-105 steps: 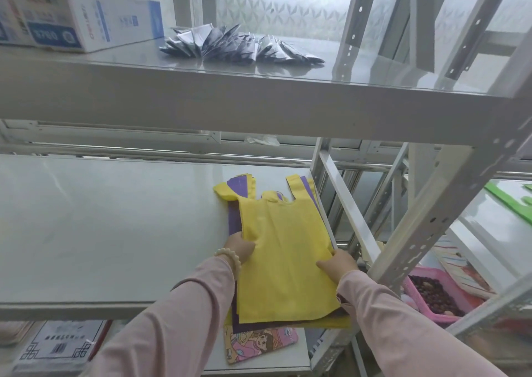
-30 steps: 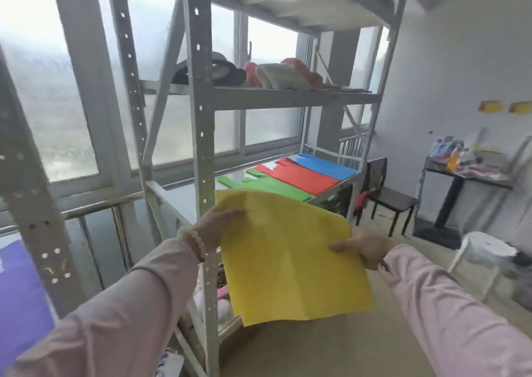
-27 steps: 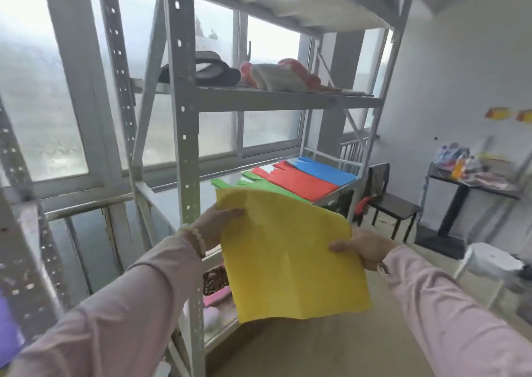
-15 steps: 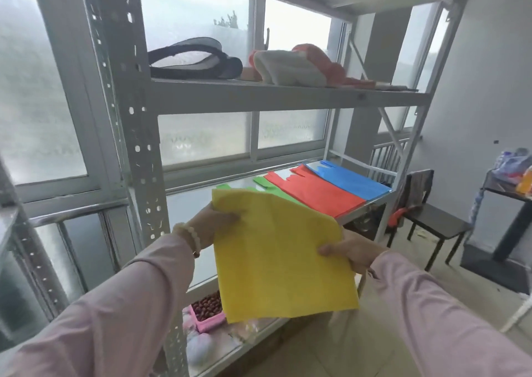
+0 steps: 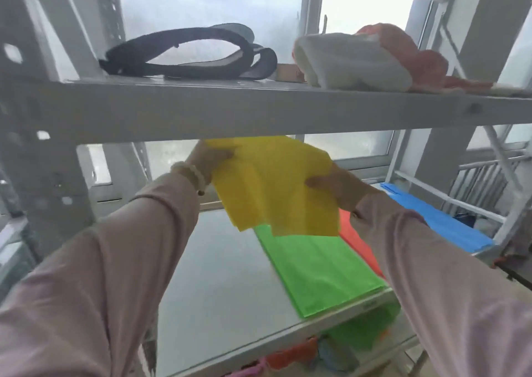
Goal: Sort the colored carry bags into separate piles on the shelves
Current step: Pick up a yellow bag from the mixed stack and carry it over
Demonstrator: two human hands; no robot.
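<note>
Yellow bag (image 5: 276,186) is at frame centre, in the air, just under the beam of the upper shelf (image 5: 259,109).

- Left hand (image 5: 213,158) pinches its upper-left corner, thumb on the front face.
- Right hand (image 5: 336,189) grips the right edge, thumb across the fabric.
- Holding it at two opposite sides probably keeps the limp fabric spread, so it can go down flat rather than crumpled.

Middle shelf (image 5: 224,276) runs from lower centre to right of frame.

- The green bag (image 5: 319,270), red bag (image 5: 357,244) and blue bag (image 5: 437,221) lie side by side, one colour per spot.
- The yellow bag's lower edge hangs over the far end of the green one; I cannot tell whether they touch.
- The shelf is bare left of the green bag, which is the likely place for a yellow pile.

A dark strap (image 5: 184,54) lies on the upper shelf and plays no part in the task.
</note>
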